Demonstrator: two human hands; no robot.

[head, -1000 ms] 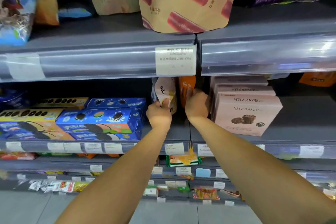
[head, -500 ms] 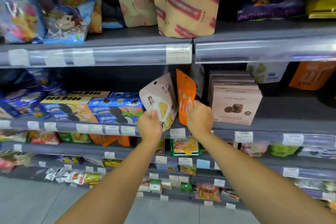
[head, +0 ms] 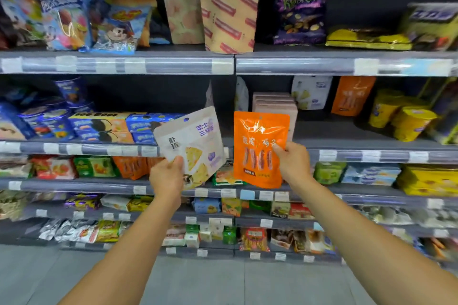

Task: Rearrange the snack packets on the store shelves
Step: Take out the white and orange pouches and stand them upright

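Observation:
My left hand (head: 166, 176) grips the lower left corner of a white snack packet (head: 192, 142) with purple print, tilted to the right. An orange snack packet (head: 260, 146) is held upright by my right hand (head: 293, 161), pinched at its right edge. Both packets hang in the air in front of the middle shelf (head: 347, 153), clear of its edge. Behind them, a white packet (head: 311, 91) and an orange packet (head: 352, 95) of the same kinds stand at the back of that shelf on the right.
Pink boxes (head: 275, 104) stand just behind the orange packet. Blue cookie boxes (head: 104, 126) fill the middle shelf's left side, yellow cups (head: 406, 119) its right. Tall beige pouches (head: 230, 7) stand on the upper shelf (head: 173, 64). Lower shelves hold several small packets. Grey floor lies below.
Both hands have drawn the two packets out of the middle shelf, towards me and slightly down. The view has backed away, showing more of the shelves and the floor.

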